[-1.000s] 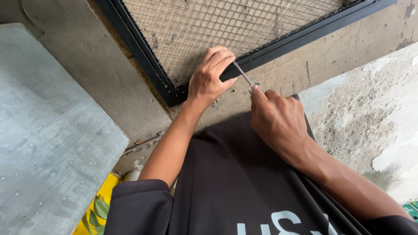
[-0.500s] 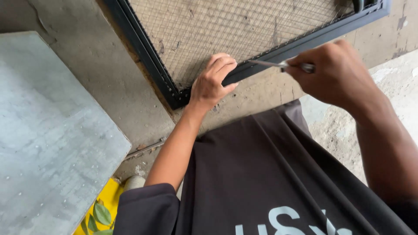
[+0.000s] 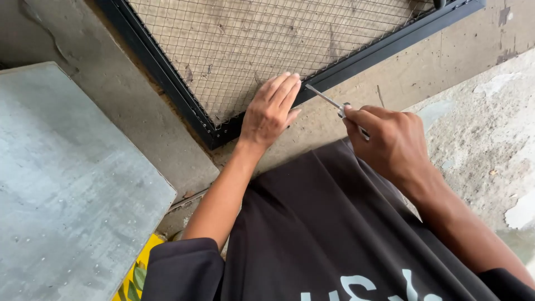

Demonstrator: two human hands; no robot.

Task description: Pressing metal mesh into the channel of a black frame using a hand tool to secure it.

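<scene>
While our left hand (image 3: 270, 111) lies flat with fingers stretched out on the mesh (image 3: 251, 44) at the frame (image 3: 356, 64), our right hand (image 3: 390, 142) is clenched round a thin metal tool (image 3: 326, 99), tip touching the frame's lower bar just beside the left fingertips. We judge the tool light, stiff and slippery, best gripped at its handle end; the mesh looks springy, the frame rigid

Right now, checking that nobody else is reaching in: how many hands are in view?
2. The left hand lies flat on the mesh at the dark frame. The right hand grips a thin metal tool pointing at the frame. No others show.
</scene>
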